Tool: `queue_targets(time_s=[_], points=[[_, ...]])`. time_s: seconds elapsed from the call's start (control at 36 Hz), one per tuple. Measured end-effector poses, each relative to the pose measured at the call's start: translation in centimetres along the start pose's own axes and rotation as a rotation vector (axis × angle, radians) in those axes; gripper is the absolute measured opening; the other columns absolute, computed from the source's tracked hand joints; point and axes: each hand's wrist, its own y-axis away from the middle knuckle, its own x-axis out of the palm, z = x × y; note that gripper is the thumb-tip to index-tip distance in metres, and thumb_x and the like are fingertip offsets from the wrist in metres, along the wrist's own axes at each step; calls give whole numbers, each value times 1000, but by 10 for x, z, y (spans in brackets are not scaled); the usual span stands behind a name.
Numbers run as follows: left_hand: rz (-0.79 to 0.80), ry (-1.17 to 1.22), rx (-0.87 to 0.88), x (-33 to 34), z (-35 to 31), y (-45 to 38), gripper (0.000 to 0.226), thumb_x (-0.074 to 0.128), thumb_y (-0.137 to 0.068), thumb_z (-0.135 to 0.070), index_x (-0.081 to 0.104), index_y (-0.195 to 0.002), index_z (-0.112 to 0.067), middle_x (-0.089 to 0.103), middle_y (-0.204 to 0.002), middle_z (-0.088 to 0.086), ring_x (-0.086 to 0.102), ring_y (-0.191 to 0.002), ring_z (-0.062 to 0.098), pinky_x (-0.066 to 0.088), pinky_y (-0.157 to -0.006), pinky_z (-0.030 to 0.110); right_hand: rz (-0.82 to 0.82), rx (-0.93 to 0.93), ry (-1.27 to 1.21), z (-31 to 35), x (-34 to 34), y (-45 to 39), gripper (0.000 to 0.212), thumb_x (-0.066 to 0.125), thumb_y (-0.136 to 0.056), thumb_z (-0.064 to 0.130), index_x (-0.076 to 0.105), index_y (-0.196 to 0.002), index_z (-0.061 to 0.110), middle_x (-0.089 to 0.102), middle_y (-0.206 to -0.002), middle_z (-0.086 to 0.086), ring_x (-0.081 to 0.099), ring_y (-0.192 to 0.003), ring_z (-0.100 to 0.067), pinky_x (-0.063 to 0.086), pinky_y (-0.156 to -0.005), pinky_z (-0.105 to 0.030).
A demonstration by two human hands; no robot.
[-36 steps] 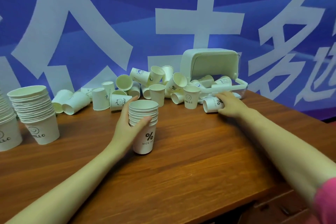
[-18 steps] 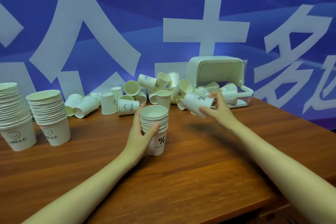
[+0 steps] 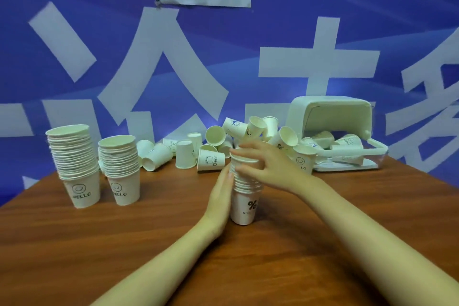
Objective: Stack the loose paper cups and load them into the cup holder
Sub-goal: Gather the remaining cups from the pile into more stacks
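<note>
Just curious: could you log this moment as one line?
left hand steadies % stack | right hand seats top cup | loose cups remain

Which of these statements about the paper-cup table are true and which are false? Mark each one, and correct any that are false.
1. Two finished stacks marked HELLO stand at the table's left. True.
2. The left hand lies flat on the table, away from any cup. False: it steadies the percent-sign stack from its side.
3. The right hand is at the top of that stack. True.
4. The white cup holder stands upright, filled with stacked cups. False: it is open at the right, with loose cups spilled beside it.
</note>
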Motion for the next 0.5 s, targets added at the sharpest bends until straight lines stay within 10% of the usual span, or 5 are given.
queue_targets(time_s=[0.14, 0.28, 0.42, 0.5], points=[[-37, -67, -9, -7, 4, -5, 28, 44, -100, -22, 60, -115, -39, 65, -118, -17, 56, -115, -4, 43, -97, 20, -200, 56, -210, -6, 18, 13, 43, 58, -77, 59, 53, -118, 50, 55, -128, 6, 48, -124, -1, 37, -109, -29], [-186, -371, 108, -28, 9, -19, 41, 44, -92, 3, 60, -119, -24, 60, -121, -4, 52, -113, -2, 40, -97, 13, -217, 158, -400, -11, 39, 27, 83, 82, -75, 26, 34, -143, 32, 44, -140, 12, 41, -121, 16, 32, -97, -1], [-308, -531, -43, -55, 26, -50, 38, 53, -94, -18, 50, -131, -19, 51, -135, 2, 47, -125, 17, 40, -103, 34, -272, 199, -417, -21, 50, 30, 94, 83, -75, 26, 25, -147, 32, 34, -131, 40, 37, -119, 24, 33, -94, 0], [-262, -745, -83, -71, 38, -71, 56, 61, -90, -28, 42, -141, -17, 44, -141, 7, 39, -132, 24, 34, -107, 38, -296, 214, -374, -26, 45, 29, 95, 83, -74, 30, 23, -148, 35, 37, -134, 29, 39, -119, 17, 32, -97, -6]])
